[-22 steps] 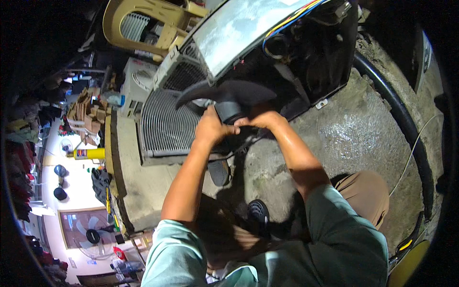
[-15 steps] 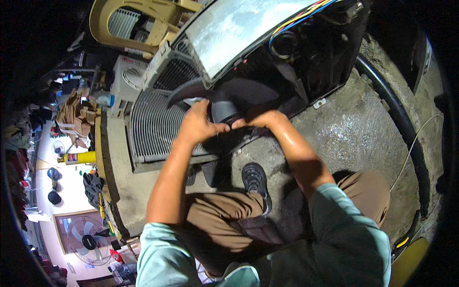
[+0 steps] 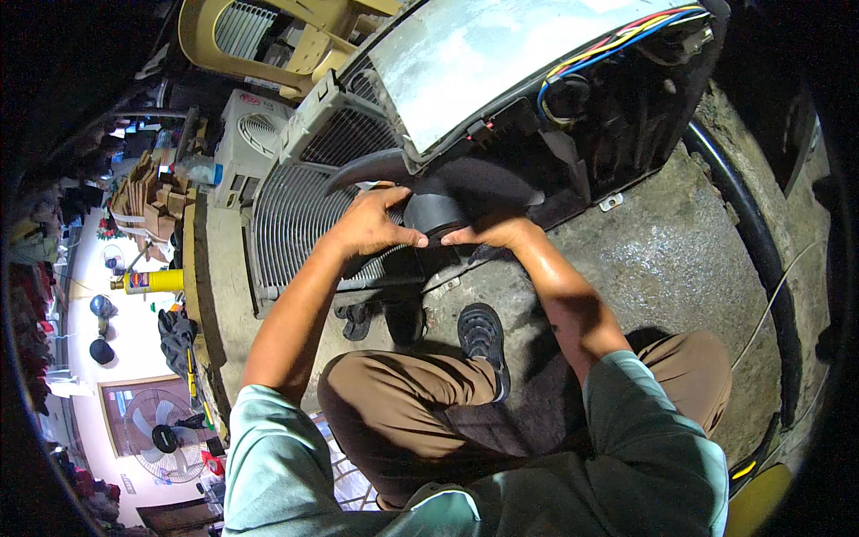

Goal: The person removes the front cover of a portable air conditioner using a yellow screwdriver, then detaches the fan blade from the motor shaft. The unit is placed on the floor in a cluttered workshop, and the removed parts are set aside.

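An opened air-conditioner unit [image 3: 501, 80] lies on the concrete floor in front of me, its metal top panel tilted up and coloured wires [image 3: 626, 40] showing at the upper right. Inside it sits a black fan with a round hub [image 3: 431, 215] and broad dark blades. My left hand [image 3: 371, 224] grips the left side of the hub. My right hand [image 3: 492, 234] presses on its right side, fingertips meeting the left hand's. My knees and a black sandal [image 3: 483, 336] are just below.
A finned coil grille [image 3: 291, 215] lies left of the fan. A white outdoor unit [image 3: 246, 134] and a beige plastic chair [image 3: 259, 36] stand beyond. A thick black hose [image 3: 761, 259] curves along the right. A yellow can [image 3: 152, 282] and a floor fan [image 3: 161, 434] are at far left.
The view has tipped down and closer. Both hands stay on the fan hub, shifted slightly lower in the picture; my foot in the sandal has come forward under the arms.
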Demonstrator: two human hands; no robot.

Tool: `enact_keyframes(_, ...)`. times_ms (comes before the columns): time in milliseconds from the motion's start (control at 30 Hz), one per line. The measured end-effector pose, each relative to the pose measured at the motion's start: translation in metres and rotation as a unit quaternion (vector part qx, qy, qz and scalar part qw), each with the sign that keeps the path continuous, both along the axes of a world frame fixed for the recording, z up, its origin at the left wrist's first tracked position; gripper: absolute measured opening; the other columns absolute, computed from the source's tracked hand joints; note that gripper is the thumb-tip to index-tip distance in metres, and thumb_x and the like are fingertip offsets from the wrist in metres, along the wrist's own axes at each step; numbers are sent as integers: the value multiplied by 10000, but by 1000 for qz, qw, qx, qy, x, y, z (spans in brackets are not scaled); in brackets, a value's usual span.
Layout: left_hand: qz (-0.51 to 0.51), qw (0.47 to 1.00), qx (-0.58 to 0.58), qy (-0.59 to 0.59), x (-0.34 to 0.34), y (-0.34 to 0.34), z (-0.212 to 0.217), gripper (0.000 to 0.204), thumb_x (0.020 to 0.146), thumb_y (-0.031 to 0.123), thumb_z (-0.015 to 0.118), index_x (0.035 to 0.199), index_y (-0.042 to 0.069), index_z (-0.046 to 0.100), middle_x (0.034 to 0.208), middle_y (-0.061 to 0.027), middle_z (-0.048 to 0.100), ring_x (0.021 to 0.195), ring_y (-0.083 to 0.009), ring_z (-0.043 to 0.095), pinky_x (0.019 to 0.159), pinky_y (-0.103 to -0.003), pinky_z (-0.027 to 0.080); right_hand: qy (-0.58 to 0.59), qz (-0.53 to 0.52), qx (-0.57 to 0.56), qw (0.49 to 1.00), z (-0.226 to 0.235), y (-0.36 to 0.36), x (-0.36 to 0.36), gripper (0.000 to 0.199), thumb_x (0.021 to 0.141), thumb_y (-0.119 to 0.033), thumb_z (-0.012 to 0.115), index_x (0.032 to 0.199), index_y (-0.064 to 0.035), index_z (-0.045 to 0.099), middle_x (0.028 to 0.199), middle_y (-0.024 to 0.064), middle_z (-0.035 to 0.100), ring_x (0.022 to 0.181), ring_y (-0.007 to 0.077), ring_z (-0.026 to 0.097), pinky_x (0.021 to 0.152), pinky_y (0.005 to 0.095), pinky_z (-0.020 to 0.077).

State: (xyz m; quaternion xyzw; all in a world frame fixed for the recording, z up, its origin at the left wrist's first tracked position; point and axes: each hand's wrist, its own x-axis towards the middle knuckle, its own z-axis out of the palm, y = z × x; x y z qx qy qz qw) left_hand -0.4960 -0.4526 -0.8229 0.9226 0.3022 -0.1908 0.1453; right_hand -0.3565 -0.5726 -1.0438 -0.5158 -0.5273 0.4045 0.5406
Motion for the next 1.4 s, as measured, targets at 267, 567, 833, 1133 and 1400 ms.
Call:
enact_keyframes(267, -8, 998, 48, -31, 1, -14, -5, 1044, 577, 529, 932, 1337, -95, 581, 1346, -314, 588, 1263, -424, 582, 1081, -434, 459, 16, 62, -78, 995, 18, -7, 14, 1111, 666, -559, 906, 1519, -31, 426, 1554, 220, 443, 1416, 364, 428, 1189, 423, 339)
enact_keyframes(567, -65, 994, 63, -60, -5, -11, -12, 967, 591, 433, 919, 1348, -51, 560, 1305, -282, 594, 1230, -433, 575, 1058, -452, 465, -273, -161, -156, 936, -26, -98, -15, 800, 735, -604, 827, 1229, -12, 615, 1237, 267, 608, 1198, 422, 600, 968, 479, 516)
enact_keyframes(833, -96, 992, 41, -67, -3, -4, -10, 908, 586, 413, 905, 1313, -39, 602, 1277, -297, 607, 1189, -435, 602, 1026, -459, 484, -419, 47, -346, 839, -102, -182, -61, 758, 742, -455, 845, 1314, -69, 531, 1241, 213, 601, 1138, 420, 627, 956, 528, 540)
enact_keyframes(1133, -124, 987, 35, -96, -10, 3, -14, 911, 605, 400, 892, 1353, -27, 595, 1317, -276, 603, 1221, -419, 596, 1051, -448, 474, -179, 150, -320, 918, -42, -142, 12, 325, 847, -396, 624, 857, -95, 746, 878, 142, 749, 867, 306, 696, 821, 453, 530)
enact_keyframes(1400, -116, 987, 13, -106, -12, 6, -13, 953, 585, 402, 904, 1348, -71, 586, 1330, -285, 613, 1218, -413, 609, 1066, -418, 474, -277, 245, -212, 905, 135, -54, 63, 402, 924, -444, 638, 1111, -89, 674, 970, 156, 707, 920, 277, 669, 855, 408, 508)
